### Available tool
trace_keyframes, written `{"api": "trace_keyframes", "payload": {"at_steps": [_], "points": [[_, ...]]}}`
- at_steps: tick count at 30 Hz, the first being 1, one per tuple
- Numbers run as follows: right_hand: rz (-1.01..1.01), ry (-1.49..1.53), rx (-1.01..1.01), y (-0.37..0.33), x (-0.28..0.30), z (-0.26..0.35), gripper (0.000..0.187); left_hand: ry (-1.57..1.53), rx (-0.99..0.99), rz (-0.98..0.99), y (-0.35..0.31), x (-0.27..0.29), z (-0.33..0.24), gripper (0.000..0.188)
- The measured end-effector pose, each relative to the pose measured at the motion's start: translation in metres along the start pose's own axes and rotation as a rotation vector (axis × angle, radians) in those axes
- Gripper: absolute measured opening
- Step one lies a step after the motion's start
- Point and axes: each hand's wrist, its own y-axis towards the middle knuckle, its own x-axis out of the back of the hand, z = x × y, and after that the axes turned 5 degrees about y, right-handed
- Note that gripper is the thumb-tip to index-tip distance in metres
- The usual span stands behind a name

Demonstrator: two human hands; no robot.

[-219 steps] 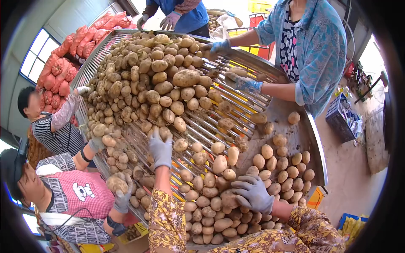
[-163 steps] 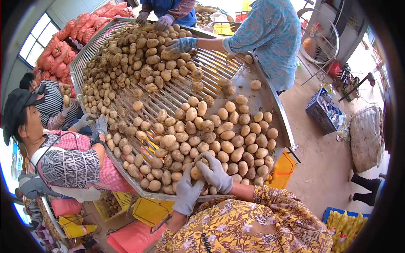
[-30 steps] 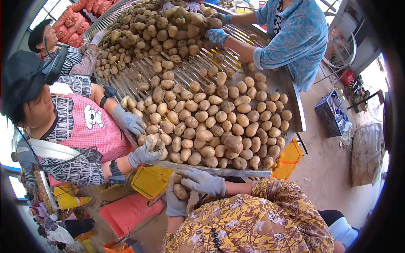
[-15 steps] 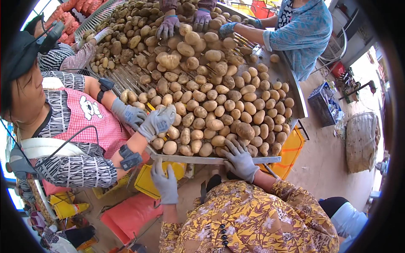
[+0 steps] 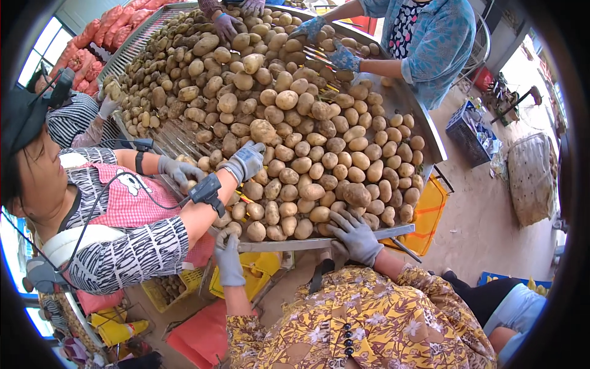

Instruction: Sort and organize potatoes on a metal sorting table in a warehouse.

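Potatoes (image 5: 312,192) cover a metal sorting table (image 5: 279,245) in front of me. My left hand (image 5: 229,261), in a grey glove, is at the near left corner, its fingers bent against the rim. My right hand (image 5: 357,238), also gloved in grey, lies across the near rim with its fingers spread over the closest potatoes. It holds nothing. A larger lumpy potato (image 5: 263,131) sits amid the pile, beside the gloved hand (image 5: 246,161) of a co-worker on my left. That co-worker's other gloved hand (image 5: 179,170) is at the table's left side.
Across the table, blue gloves (image 5: 344,58) and purple gloves (image 5: 227,26) of other people touch potatoes. Yellow crates (image 5: 246,270) stand below the near edge; an orange one (image 5: 430,215) is at the right. A dark crate (image 5: 470,132) and a big sack (image 5: 527,178) stand farther right.
My left hand's fingers have drawn in from stretched to bent at the corner. My right hand stays on the rim. The left co-worker's hand has reached farther over the potatoes; the blue-gloved hands have moved apart.
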Motion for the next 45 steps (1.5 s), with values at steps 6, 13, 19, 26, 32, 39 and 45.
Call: {"api": "trace_keyframes", "payload": {"at_steps": [6,13,19,26,32,39,45], "points": [[0.008,-0.009,0.015,0.002,-0.002,0.000,0.045,1.130,-0.559,0.057,0.001,-0.037,0.006,0.054],[0.035,0.058,0.065,0.002,0.011,-0.004,0.047,0.648,-0.342,0.071,-0.007,-0.043,0.013,0.062],[-0.007,1.177,-0.366,-0.013,0.040,0.007,0.065,0.849,-0.850,0.360,-0.133,-0.164,-0.024,0.065],[-0.003,1.362,-0.492,-0.072,0.063,-0.026,0.058,0.839,-0.730,0.371,-0.198,-0.235,0.015,0.076],[-0.103,1.507,-0.436,-0.109,0.073,-0.046,0.059,0.910,-0.873,0.312,-0.235,-0.269,0.016,0.068],[-0.297,1.741,-0.711,-0.111,0.055,-0.042,0.023,1.044,-0.915,0.304,-0.256,-0.269,0.039,0.069],[-0.179,1.891,-0.865,-0.075,0.056,-0.067,0.034,0.828,-1.130,0.485,-0.223,-0.251,0.018,0.071]]}}
